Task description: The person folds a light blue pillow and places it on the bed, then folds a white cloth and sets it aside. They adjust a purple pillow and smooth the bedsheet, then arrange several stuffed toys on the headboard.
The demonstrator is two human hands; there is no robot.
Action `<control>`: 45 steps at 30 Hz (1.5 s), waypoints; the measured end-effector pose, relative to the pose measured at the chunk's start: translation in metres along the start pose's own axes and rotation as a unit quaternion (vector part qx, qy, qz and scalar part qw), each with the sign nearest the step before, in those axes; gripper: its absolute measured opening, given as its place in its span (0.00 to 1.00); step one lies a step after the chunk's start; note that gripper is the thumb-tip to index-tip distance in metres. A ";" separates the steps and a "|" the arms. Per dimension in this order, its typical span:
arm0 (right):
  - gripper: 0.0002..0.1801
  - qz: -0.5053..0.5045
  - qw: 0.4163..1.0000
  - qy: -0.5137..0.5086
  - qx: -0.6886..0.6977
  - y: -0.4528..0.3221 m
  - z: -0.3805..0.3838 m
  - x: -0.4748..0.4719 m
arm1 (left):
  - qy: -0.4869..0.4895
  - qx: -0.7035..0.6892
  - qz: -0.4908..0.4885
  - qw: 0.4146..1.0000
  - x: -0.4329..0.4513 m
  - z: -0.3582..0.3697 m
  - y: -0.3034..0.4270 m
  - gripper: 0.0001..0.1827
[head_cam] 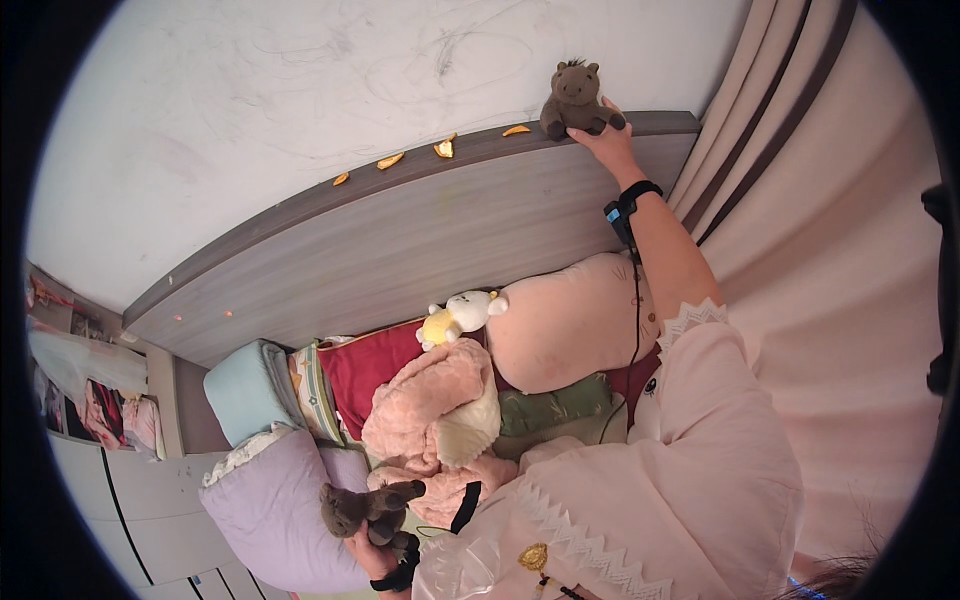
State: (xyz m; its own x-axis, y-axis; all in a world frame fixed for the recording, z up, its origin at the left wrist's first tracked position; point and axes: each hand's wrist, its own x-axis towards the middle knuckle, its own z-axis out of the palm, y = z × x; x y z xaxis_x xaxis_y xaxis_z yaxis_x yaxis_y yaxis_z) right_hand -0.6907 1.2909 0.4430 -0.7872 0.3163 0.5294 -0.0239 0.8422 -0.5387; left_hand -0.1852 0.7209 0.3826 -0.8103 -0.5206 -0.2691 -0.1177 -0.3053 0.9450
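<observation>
My right hand [611, 142] grips a dark brown plush animal [576, 94] from the side and below. That toy sits upright on the headboard ledge [487, 136], against the wall, with its face turned towards me. Down at the lower left, my left hand [369, 551] is closed around a second brown plush animal [371, 510], which is tilted on its side. It is held above a lilac pillow [274, 510] and near a pink fluffy blanket [420, 397]. Both wrists wear black bands.
Several small orange-yellow pieces, one a curved piece [445, 146], lie along the ledge. A white-and-yellow plush [461, 319] rests beside a large peach cushion [570, 322]. A black cable [637, 315] hangs from my right wrist. Curtains [817, 247] hang at right; open shelving [97, 397] stands at left.
</observation>
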 end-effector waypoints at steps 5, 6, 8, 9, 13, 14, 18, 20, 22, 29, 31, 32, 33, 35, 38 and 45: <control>0.52 -0.005 0.999 0.000 0.048 0.007 0.006 -0.005 | 0.013 0.008 -0.010 1.000 0.001 0.002 -0.001 0.21; 0.52 0.004 0.997 0.001 0.077 0.008 0.007 -0.005 | 0.009 0.006 -0.008 1.000 0.001 0.003 -0.001 0.21; 0.51 0.014 0.991 0.000 0.130 0.010 0.010 -0.005 | 0.030 0.003 -0.008 1.000 -0.001 0.005 0.000 0.22; 0.50 0.014 0.988 -0.002 0.154 0.010 0.012 -0.003 | 0.018 -0.013 0.007 1.000 -0.001 0.006 0.000 0.23; 0.42 0.046 0.972 -0.019 0.228 0.009 0.020 0.007 | 0.032 -0.015 -0.027 0.999 -0.001 0.007 -0.001 0.24; 0.39 0.057 0.968 -0.024 0.243 0.008 0.022 0.009 | 0.034 -0.017 -0.030 0.999 -0.001 0.007 -0.002 0.24; 0.30 0.073 0.939 -0.021 0.335 -0.002 0.014 0.012 | -0.008 -0.035 -0.037 0.999 0.003 0.005 -0.005 0.23; 0.28 -0.012 0.951 0.019 0.307 -0.010 -0.002 0.018 | 0.022 -0.013 -0.045 0.999 0.004 0.003 -0.006 0.23; 0.28 -0.156 0.968 0.077 0.180 -0.013 -0.031 0.028 | 0.033 -0.009 -0.043 0.998 0.005 0.004 -0.007 0.23; 0.32 -0.128 0.965 -0.054 -0.222 -0.010 -0.061 0.039 | 0.003 0.015 -0.035 0.999 0.003 0.020 -0.007 0.22; 0.35 -0.141 0.968 -0.053 -0.199 -0.007 -0.054 0.034 | -0.006 0.026 -0.033 0.999 0.003 0.023 -0.005 0.22; 0.37 -0.126 0.969 -0.070 -0.200 -0.006 -0.052 0.032 | -0.007 0.026 -0.033 0.999 0.003 0.024 -0.004 0.22; 0.38 -0.142 0.970 -0.055 -0.189 -0.005 -0.051 0.030 | -0.022 0.014 -0.024 0.999 0.003 0.025 -0.003 0.22; 0.41 -0.140 0.970 -0.052 -0.193 -0.004 -0.054 0.028 | -0.006 0.021 -0.030 0.999 0.004 0.026 -0.003 0.23; 0.43 -0.168 0.974 -0.023 -0.152 -0.007 -0.064 0.021 | -0.004 0.016 -0.037 0.999 0.004 0.028 -0.003 0.23; 0.37 -0.170 0.973 -0.078 -0.139 -0.005 -0.068 0.013 | -0.040 0.002 -0.014 0.999 0.009 0.032 -0.003 0.23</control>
State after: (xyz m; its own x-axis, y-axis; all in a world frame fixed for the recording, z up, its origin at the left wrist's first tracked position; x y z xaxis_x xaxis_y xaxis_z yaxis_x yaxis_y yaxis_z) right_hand -0.6590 1.3198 0.4969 -0.8471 -0.0529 0.5288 -0.1490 0.9788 -0.1408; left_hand -0.2108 0.7420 0.3834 -0.8496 -0.4467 -0.2806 -0.1432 -0.3166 0.9377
